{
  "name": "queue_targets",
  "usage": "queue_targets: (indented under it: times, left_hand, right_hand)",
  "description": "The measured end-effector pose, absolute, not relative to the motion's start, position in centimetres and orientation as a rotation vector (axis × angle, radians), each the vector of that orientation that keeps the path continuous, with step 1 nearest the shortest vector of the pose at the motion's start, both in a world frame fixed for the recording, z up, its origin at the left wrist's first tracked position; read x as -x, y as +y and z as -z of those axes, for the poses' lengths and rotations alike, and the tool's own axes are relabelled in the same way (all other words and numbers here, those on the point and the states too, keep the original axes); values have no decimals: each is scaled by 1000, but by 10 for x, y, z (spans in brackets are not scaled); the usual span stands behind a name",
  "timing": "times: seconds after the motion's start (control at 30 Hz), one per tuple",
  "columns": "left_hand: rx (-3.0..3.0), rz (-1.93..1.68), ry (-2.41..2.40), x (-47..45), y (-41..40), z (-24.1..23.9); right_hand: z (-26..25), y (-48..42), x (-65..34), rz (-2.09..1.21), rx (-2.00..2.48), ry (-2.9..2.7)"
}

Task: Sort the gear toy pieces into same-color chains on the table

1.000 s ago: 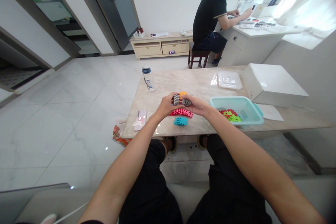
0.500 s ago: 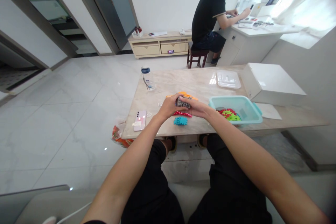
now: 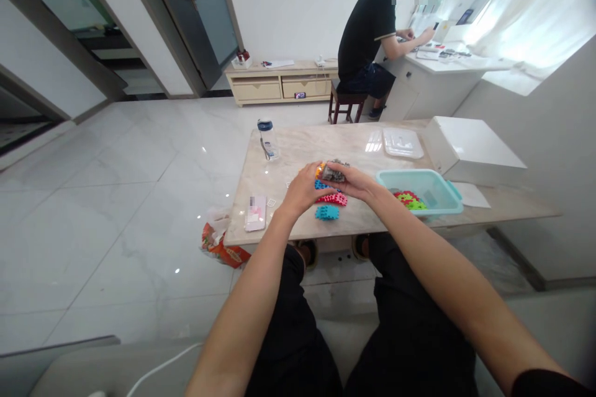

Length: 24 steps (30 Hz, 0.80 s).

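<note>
Both my hands meet over the marble table [image 3: 298, 223]. My left hand [image 3: 302, 189] and my right hand [image 3: 354, 183] are closed on a cluster of grey toothed plastic pieces [image 3: 334, 172], with orange and blue pieces showing at its left side. Below the hands, a pink-red toothed piece [image 3: 333, 199] and a cyan toothed piece [image 3: 326, 213] lie on the table. Right of my right hand stands a turquoise tub [image 3: 433, 186] holding red and green pieces [image 3: 410, 200].
A phone [image 3: 256, 212] lies at the table's left front. A water bottle [image 3: 267, 138] stands at the back left, a clear lid [image 3: 403, 142] and a white box [image 3: 472, 150] at the back right. Another person [image 3: 367, 37] sits at a white desk beyond. A snack bag [image 3: 223, 251] lies on the floor.
My view shifted a little to the left and up. Both hands stayed together on the grey cluster and turned it; the pieces on the table have not moved.
</note>
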<state>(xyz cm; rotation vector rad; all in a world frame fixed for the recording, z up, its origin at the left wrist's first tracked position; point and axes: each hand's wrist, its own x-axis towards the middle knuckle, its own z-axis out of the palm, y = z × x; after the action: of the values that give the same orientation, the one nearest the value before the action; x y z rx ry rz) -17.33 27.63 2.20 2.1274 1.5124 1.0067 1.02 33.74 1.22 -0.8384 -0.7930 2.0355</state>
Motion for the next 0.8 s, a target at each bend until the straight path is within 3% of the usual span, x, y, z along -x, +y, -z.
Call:
queue_targets:
  times: [0.13,0.27,0.47,0.6,0.8]
  left_hand:
    - [-1989,-1278,1817,187,211,-35]
    - [-1967,-1035,2188,186,99,-17]
    - [-1964,-885,2268,153,-38,20]
    - [-1985,-798,2192,126,-54,19]
    - [-1921,-863,2024,97,-6,13]
  right_hand:
    - [-27,335,18,-1909,792,-499]
    - [-31,318,43,-1905,816,-324]
    - [-40,296,60,-1960,752,-283]
    - [-55,294,55,-1974,667,-285]
    - [-65,288,25,-1971,559,-342]
